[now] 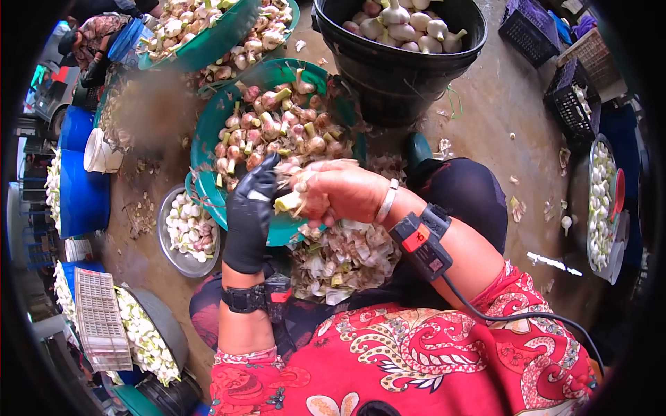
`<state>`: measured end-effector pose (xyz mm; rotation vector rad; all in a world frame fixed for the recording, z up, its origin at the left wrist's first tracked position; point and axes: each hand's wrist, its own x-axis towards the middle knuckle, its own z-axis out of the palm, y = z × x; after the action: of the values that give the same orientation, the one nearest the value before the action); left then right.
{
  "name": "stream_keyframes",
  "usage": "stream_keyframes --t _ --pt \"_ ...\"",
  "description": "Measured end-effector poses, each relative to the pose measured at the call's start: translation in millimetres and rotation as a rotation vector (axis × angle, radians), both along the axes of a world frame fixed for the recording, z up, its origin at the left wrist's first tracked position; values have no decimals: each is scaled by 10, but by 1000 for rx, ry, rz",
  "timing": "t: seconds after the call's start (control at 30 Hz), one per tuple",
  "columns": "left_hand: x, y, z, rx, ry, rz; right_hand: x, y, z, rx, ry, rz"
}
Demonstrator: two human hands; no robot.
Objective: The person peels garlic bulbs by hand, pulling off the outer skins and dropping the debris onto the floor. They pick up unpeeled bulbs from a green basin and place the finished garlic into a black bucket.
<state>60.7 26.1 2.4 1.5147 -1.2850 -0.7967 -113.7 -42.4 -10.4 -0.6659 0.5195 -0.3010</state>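
Observation:
My left hand (250, 208), in a black glove, is closed at the left side of a garlic bulb (295, 197) with loose papery skin and a pale cut stem. Something whitish shows at its fingers; I cannot make out what it is. My bare right hand (336, 191) wraps round the same bulb from the right, its palm side partly hidden. Beneath both hands stands a green basin (201, 142) of unpeeled garlic bulbs (267, 125) with short stems. A heap of garlic skins (347, 260) lies in my lap, below my right hand.
A black bucket (395, 76) of peeled bulbs stands ahead. At left are a metal bowl (163, 222) of white garlic, a blue tub (83, 194) and a white crate (103, 319). Black crates (531, 31) stand at right. Another person (97, 41) sits at far left.

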Motion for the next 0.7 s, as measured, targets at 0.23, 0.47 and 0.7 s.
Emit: stream_keyframes --t 0.23,0.47,0.7 --pt "209 138 -119 222 785 -58 77 -23 -40 -1250 93 -424" --pt "84 114 -33 215 149 -100 75 15 -88 -1363 136 -415" --pt "64 67 -20 -125 -624 -43 127 72 -176 -1190 296 -364"
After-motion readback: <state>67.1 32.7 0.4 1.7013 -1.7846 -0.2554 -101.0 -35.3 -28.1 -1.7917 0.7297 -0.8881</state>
